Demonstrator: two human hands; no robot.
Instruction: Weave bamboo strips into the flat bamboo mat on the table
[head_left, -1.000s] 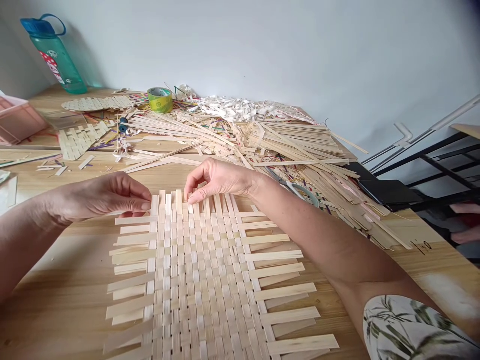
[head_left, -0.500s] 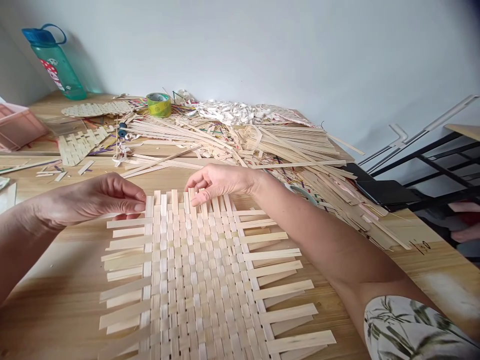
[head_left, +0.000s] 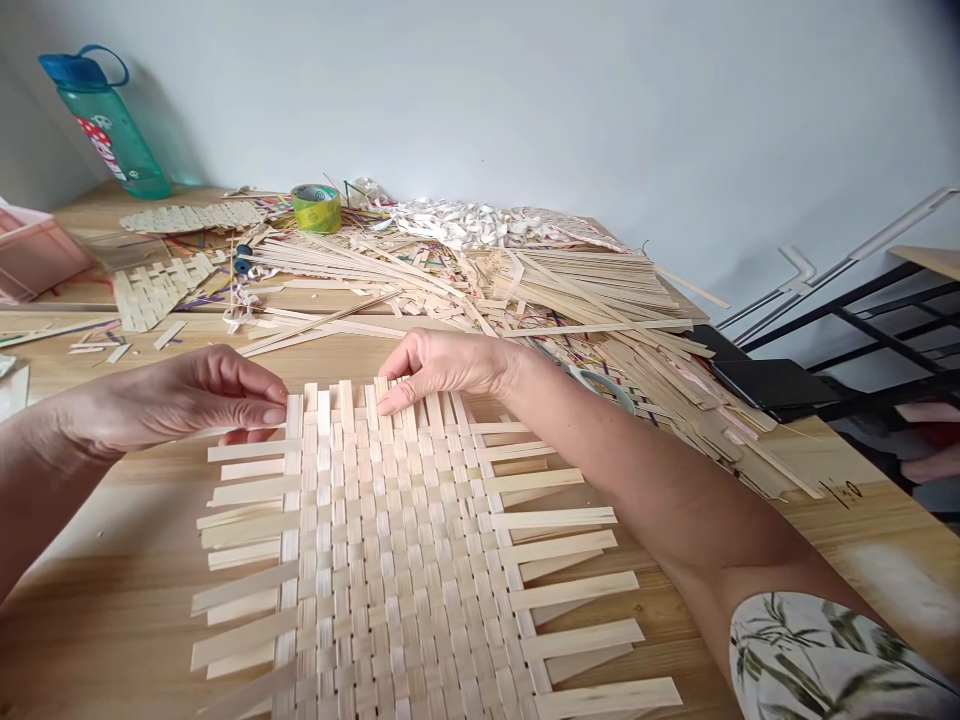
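Note:
A woven mat of pale flat strips point(head_left: 397, 560) lies before me, its loose strip ends sticking out at both sides and along the far edge. My left hand point(head_left: 202, 398) pinches the mat's far left corner between thumb and fingers. At the far edge, right of that corner, my right hand point(head_left: 439, 368) grips upright strip ends, thumb on the near side. Its fingertips are partly hidden behind the strips.
Behind the mat lie loose strips point(head_left: 592, 285), a yellow-green tape roll point(head_left: 316, 208), white scraps point(head_left: 472, 222) and small woven pieces point(head_left: 161, 290). A teal bottle point(head_left: 116, 135) and pink basket point(head_left: 41, 255) are at left. A black object point(head_left: 761, 388) is at right.
The mat's near part has shifted slightly, its right strip ends reaching further right and its left ones further left. Both hands keep their grip, the left a little further left.

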